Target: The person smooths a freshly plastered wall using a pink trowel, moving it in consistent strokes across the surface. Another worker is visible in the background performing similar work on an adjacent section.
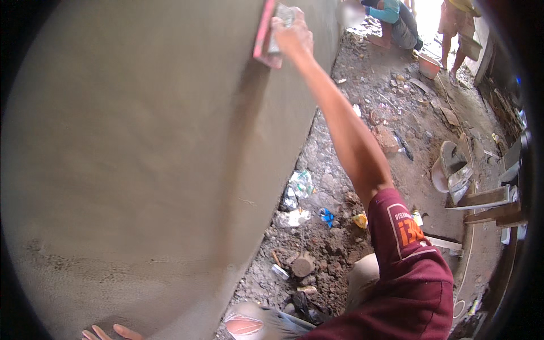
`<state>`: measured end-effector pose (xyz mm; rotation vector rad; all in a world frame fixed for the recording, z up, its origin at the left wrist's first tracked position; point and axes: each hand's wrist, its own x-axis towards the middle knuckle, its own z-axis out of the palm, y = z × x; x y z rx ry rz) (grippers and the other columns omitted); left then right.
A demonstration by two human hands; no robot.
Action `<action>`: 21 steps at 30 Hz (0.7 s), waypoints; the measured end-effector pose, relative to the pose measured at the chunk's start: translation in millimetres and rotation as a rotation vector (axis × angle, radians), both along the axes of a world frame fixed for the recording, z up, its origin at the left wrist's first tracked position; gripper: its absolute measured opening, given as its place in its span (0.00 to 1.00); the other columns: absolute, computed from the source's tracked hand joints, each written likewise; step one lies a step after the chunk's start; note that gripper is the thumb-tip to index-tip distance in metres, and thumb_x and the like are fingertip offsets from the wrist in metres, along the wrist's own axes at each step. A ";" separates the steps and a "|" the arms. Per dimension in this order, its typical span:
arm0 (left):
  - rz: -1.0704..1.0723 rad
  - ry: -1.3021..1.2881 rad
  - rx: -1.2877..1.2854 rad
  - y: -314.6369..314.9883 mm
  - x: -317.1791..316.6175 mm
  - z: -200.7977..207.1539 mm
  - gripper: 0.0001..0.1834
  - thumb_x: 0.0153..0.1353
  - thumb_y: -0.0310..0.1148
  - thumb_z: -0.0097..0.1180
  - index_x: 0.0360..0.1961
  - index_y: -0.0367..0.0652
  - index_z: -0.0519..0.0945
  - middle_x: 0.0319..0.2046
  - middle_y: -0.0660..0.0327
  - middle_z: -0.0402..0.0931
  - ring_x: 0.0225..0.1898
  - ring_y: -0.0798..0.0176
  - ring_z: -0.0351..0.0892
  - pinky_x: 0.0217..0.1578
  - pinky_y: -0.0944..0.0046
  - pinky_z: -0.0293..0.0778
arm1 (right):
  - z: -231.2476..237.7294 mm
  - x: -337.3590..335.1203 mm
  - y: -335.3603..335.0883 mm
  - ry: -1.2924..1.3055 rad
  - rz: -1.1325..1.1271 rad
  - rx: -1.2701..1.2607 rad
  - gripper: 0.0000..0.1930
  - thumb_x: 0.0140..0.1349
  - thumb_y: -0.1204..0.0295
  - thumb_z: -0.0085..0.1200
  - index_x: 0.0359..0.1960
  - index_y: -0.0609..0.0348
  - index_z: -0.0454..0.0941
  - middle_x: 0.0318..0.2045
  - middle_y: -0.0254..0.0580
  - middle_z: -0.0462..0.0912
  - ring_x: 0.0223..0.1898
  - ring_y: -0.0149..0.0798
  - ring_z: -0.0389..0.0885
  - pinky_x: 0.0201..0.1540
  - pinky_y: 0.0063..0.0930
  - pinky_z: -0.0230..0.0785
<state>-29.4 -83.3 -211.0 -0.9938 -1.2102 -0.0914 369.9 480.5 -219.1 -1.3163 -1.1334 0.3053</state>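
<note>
A broad, freshly smoothed grey plaster wall (141,141) fills the left of the head view. My right arm stretches up along it, and my right hand (293,35) is closed round the grip of a pink plastering float (263,35). The float's face lies against the upper wall, or very close to it. At the lower left edge, the fingers of my left hand (110,332) show spread apart over the wall's rougher lower part; its palm is cut off. Whether those fingers touch the plaster I cannot tell.
Beside the wall runs a rubble-strewn dirt floor (362,102) with plastic litter (300,184). A mortar-smeared bucket (445,167) lies to the right near wooden planks (481,198). Farther off, one person (396,20) crouches and another (456,28) stands by an orange bucket (429,65).
</note>
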 end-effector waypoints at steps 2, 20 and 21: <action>0.022 -0.003 0.001 1.4 4.9 -5.2 0.27 0.75 0.53 0.46 0.61 0.42 0.76 0.63 0.46 0.72 0.65 0.35 0.69 0.65 0.33 0.59 | -27.2 -23.7 -41.4 -0.098 0.107 0.146 0.35 0.67 0.49 0.54 0.71 0.48 0.60 0.49 0.64 0.84 0.50 0.69 0.83 0.54 0.58 0.74; 0.035 0.017 0.034 12.9 21.8 4.9 0.26 0.75 0.52 0.45 0.61 0.42 0.75 0.64 0.45 0.71 0.66 0.34 0.69 0.66 0.33 0.59 | -13.3 25.6 51.8 -0.067 0.006 0.030 0.37 0.66 0.47 0.53 0.72 0.50 0.59 0.54 0.66 0.82 0.54 0.69 0.81 0.60 0.56 0.71; 0.020 0.023 0.030 15.1 20.3 7.0 0.26 0.75 0.52 0.45 0.61 0.42 0.75 0.65 0.45 0.71 0.66 0.34 0.69 0.66 0.33 0.59 | -1.6 40.9 63.3 -0.032 -0.032 -0.057 0.37 0.66 0.48 0.53 0.72 0.50 0.59 0.54 0.66 0.82 0.55 0.69 0.80 0.61 0.55 0.71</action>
